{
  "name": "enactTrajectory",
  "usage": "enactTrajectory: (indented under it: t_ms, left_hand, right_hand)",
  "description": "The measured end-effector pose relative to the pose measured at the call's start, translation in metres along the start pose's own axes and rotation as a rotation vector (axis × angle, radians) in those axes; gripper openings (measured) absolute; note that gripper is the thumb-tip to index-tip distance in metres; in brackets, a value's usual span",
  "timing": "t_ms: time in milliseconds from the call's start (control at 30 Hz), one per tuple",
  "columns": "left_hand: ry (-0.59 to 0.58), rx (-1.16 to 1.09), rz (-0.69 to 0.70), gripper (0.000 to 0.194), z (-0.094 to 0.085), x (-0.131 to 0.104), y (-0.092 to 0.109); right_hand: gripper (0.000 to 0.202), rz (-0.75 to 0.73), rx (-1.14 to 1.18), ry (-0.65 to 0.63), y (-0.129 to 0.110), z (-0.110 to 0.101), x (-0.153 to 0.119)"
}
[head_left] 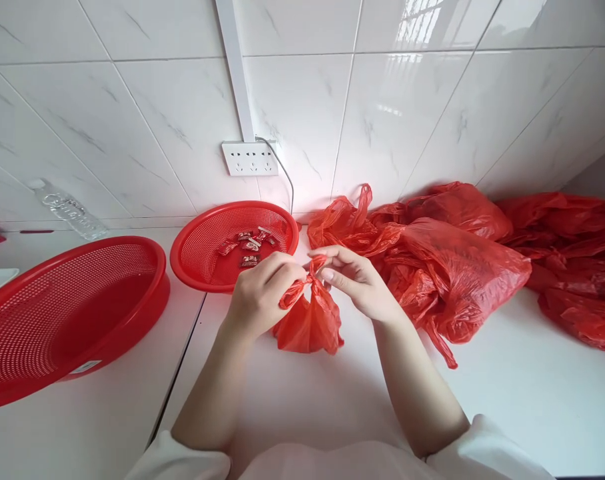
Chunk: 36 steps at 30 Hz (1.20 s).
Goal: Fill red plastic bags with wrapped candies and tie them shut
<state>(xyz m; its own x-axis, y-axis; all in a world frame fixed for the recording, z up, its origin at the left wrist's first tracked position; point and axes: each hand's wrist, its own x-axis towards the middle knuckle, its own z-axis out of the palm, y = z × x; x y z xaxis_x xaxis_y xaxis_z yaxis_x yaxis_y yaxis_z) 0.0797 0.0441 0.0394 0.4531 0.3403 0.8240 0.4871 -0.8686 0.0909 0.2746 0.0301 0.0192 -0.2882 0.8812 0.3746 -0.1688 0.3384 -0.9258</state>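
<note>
Between my two hands hangs a small red plastic bag (310, 327), its handles twisted together at the top in a loop or knot. My left hand (267, 293) is closed round one handle end, with the fingertips curled out of sight. With thumb and fingers, my right hand (355, 280) pinches the other handle just above the gathered neck. The bag's lower part is at or just above the white table (302, 400); I cannot tell whether it touches. What is inside it does not show.
Behind my left hand stands a red perforated basket (182, 257) holding several small wrapped packets (251, 246). A larger red basket (152, 267) is at the left, near a clear plastic bottle (70, 208). Filled red bags (467, 267) lie at the right. A power socket (250, 159) is on the wall.
</note>
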Motion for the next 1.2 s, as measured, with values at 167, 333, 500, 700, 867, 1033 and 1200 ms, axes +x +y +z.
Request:
enactTrajectory:
  t_ms: [167,333,500,700,867,1033,1200]
  left_hand:
    - [-0.125,-0.071,-0.067,0.008,0.003,-0.005,-0.008]
    - [-0.215,-0.127,-0.135,0.008,-0.007,-0.004,-0.019]
    - [-0.434,-0.111,-0.267,0.047,-0.022,-0.001,-0.026]
    - [-0.620,-0.269,-0.523,0.048,-0.033,-0.009,-0.045]
    - [-0.692,-0.305,-0.716,0.043,-0.042,-0.015,-0.065]
    - [-0.866,-0.249,-0.826,0.044,-0.031,-0.014,-0.069]
    - [-0.908,-0.151,-0.888,0.037,-0.022,-0.014,-0.067]
  right_hand:
    - [0.027,0.077,0.064,0.069,0.006,-0.001,0.003]
    - [0.032,0.173,0.163,0.083,0.009,-0.012,0.004]
    - [0.051,0.174,0.039,0.223,0.007,-0.031,0.000]
    - [0.055,0.253,-0.378,0.519,0.010,-0.083,-0.015]
    - [0.061,0.275,-0.687,0.777,0.014,-0.120,-0.027]
    - [0.060,0.362,-0.871,0.704,0.017,-0.116,-0.024]
    - [0.041,0.270,-1.009,0.566,0.010,-0.096,-0.017]
